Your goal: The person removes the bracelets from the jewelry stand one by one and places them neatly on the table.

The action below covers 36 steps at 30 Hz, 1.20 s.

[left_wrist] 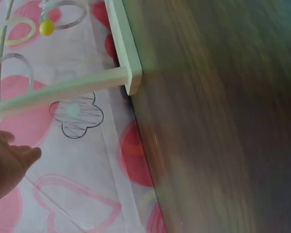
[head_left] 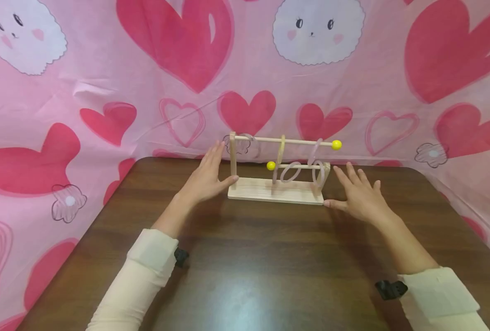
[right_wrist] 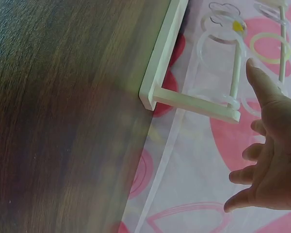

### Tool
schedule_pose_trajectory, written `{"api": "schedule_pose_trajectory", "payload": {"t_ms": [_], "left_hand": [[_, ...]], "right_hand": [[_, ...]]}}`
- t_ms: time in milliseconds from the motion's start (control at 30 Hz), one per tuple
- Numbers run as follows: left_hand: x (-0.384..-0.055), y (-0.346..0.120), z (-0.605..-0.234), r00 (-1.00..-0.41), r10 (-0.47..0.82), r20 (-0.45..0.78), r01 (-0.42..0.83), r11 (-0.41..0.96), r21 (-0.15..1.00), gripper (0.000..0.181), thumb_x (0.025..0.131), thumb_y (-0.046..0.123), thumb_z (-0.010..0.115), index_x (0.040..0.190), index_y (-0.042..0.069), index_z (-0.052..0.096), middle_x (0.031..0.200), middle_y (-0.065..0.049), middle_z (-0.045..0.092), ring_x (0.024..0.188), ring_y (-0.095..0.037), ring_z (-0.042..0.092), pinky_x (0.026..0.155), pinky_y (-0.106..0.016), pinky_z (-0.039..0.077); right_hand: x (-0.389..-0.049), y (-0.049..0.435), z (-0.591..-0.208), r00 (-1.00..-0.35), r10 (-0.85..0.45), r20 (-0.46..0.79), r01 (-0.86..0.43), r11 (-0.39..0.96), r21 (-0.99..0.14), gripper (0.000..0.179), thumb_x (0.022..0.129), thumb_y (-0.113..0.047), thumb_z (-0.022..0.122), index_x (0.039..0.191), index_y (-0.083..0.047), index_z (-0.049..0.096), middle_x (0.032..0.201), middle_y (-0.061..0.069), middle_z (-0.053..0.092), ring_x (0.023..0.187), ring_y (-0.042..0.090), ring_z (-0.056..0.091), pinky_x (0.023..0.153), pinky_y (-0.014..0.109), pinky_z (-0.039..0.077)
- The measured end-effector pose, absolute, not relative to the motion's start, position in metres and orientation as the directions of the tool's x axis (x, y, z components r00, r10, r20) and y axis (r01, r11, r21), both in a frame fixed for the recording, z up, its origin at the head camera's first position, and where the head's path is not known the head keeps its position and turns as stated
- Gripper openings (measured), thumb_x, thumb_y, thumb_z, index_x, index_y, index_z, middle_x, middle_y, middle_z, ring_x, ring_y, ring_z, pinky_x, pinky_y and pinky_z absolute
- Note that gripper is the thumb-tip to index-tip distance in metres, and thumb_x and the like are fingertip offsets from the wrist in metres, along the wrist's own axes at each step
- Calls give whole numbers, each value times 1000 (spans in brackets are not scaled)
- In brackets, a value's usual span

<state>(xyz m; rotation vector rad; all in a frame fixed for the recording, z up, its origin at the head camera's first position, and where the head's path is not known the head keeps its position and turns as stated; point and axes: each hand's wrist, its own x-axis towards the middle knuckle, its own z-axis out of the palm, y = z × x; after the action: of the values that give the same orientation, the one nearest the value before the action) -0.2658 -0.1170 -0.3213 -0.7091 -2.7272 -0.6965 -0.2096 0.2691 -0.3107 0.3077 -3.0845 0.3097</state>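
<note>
Wooden rack: likely light, stiff; grip ends. Left hand, 9 o'clock, fingers close-set; right hand, 3 o'clock, fingers spread.

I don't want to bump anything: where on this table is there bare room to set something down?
The widest bare patch is the tabletop in front of the wooden stand, between the sleeves. Smaller ones lie outside the left hand and right hand, toward the tabletop's side edges. Crowded: the stand, with rings on both rods and those hands at its ends.
</note>
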Motion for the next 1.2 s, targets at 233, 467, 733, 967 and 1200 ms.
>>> {"api": "schedule_pose_trajectory", "payload": {"t_ms": [233, 467, 733, 967, 1200], "left_hand": [[-276, -106, -308, -806, 308, 506, 562, 665, 491, 84, 88, 40, 59, 149, 9, 10, 153, -10, 13, 138, -21, 13, 112, -38, 15], [-291, -94, -298, -650, 35, 759, 721, 346, 601, 52, 87, 12, 59, 133, -5, 44, 130, -20, 51, 115, -29, 52, 97, -37, 43], [-285, -80, -280, -696, -89, 713, 705, 105, 701, 37, 87, -3, 55, 123, -12, 51, 123, -27, 52, 110, -41, 52, 94, -41, 45], [-277, -73, -266, -761, -63, 645, 642, 65, 764, 34, 89, -2, 53, 121, -13, 51, 124, -27, 52, 112, -40, 51, 95, -29, 44], [-285, -70, -266, -818, -18, 575, 574, 56, 817, 32, 92, 2, 52, 121, -11, 52, 126, -25, 52, 115, -36, 49, 97, -28, 42]], "right_hand": [[-209, 267, -311, -978, -203, 54, -210, 959, -188, 103, 76, -62, 62, 149, -13, 10, 150, 26, 0, 130, 54, 6, 89, 79, 1], [-210, 266, -312, -977, -205, 52, -211, 959, -191, 102, 76, -61, 63, 149, -14, 10, 150, 26, 2, 131, 53, 6, 90, 79, 2], [-211, 265, -313, -976, -210, 54, -217, 956, -197, 99, 77, -58, 64, 149, -13, 12, 150, 27, 3, 130, 54, 6, 90, 79, 2], [-210, 264, -313, -970, -227, 89, -241, 949, -205, 100, 77, -62, 61, 149, -12, 13, 149, 27, 5, 131, 53, 7, 90, 79, 2], [-210, 261, -311, -954, -250, 166, -278, 944, -177, 95, 79, -57, 63, 148, -11, 17, 149, 26, 10, 132, 50, 11, 91, 78, 6]]}}
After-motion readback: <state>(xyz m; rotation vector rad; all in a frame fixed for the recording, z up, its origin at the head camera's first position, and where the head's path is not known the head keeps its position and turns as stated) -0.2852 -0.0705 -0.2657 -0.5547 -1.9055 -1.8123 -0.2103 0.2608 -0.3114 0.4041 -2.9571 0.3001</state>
